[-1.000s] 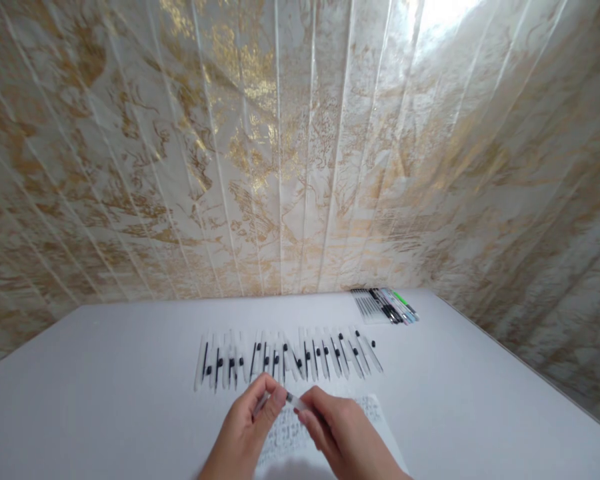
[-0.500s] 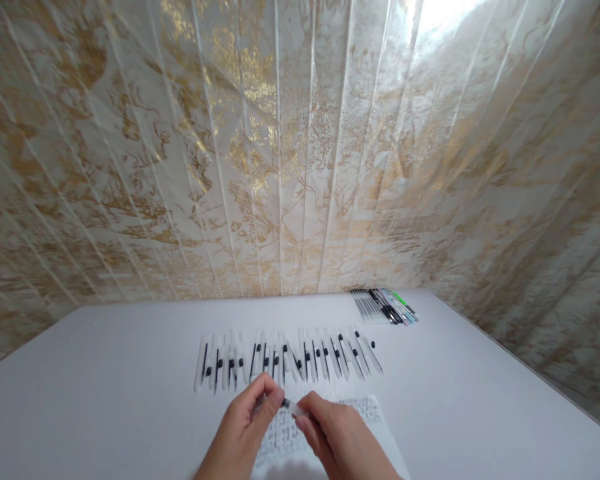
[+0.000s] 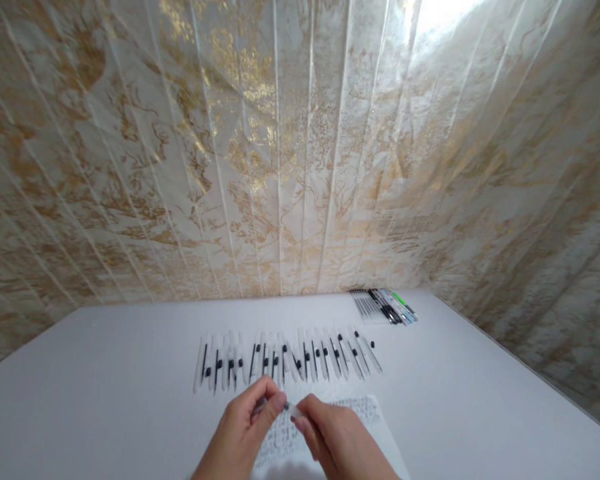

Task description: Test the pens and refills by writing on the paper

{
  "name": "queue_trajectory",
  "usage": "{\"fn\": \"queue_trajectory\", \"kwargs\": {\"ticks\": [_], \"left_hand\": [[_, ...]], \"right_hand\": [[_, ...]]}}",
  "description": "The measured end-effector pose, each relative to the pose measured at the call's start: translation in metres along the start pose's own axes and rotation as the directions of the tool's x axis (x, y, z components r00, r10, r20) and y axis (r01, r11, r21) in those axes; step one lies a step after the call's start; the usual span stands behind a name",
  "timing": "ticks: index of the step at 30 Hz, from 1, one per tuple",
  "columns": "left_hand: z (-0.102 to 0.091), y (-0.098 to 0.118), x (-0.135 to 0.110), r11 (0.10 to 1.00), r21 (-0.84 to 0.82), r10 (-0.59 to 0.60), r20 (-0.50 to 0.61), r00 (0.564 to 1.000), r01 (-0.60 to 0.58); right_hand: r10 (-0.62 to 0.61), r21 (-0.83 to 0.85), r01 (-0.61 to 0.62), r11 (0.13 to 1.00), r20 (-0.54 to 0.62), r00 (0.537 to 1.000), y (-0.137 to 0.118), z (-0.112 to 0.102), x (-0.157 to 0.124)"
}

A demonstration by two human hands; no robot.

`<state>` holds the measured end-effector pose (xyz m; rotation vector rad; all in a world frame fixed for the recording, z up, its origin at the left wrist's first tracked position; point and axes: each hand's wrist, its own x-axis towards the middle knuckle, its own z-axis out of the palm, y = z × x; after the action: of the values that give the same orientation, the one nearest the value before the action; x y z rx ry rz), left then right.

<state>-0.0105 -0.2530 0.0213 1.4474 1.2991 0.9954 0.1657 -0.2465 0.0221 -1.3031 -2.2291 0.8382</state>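
Between my two hands is a slim pen (image 3: pixel 293 410) with a clear body and a dark band near its middle. My left hand (image 3: pixel 253 417) is closed on its left end, thumb and forefinger pinching by the dark band. My right hand (image 3: pixel 333 427) grips the clear right end between thumb and fingers. Much of the pen is hidden inside the fingers. Below the hands lies a sheet of paper (image 3: pixel 387 437) covered in handwriting. Just beyond them is a row of pen parts (image 3: pixel 325 353): clear tubes, thin dark refills and small black caps.
At the back right of the white table (image 3: pixel 110 387) lies a group of pens (image 3: pixel 393 308), one bright green, beside a set of thin dark refills (image 3: pixel 365 307). A single black cap (image 3: pixel 373 345) sits at the row's right end. A gold-patterned curtain (image 3: pixel 280 167) hangs behind the table.
The hands have drawn very slightly together along the pen, and less of the dark band shows by the left thumb. The row of parts lies as before.
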Motion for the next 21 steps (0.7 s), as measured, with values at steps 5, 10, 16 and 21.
{"fn": "queue_trajectory", "kwargs": {"ticks": [5,10,16,21], "left_hand": [[-0.006,0.002,-0.001,0.999,0.010,0.033,0.036,0.999,-0.033],[-0.009,0.009,-0.001,0.994,-0.091,0.072,0.088,0.994,-0.064],[-0.003,0.008,0.003,0.988,-0.152,0.017,0.069,0.997,-0.007],[0.006,-0.027,-0.013,0.946,0.201,0.247,0.067,0.967,-0.256]], "right_hand": [[0.053,0.372,-0.105,0.922,0.149,0.987,0.000,-0.007,0.000],[-0.057,0.778,-0.325,0.538,0.419,0.906,-0.003,-0.015,-0.002],[-0.009,0.623,-0.271,0.734,0.408,0.913,-0.002,-0.021,-0.013],[0.238,0.550,-0.230,0.803,0.059,0.970,0.021,-0.024,-0.027]]}}
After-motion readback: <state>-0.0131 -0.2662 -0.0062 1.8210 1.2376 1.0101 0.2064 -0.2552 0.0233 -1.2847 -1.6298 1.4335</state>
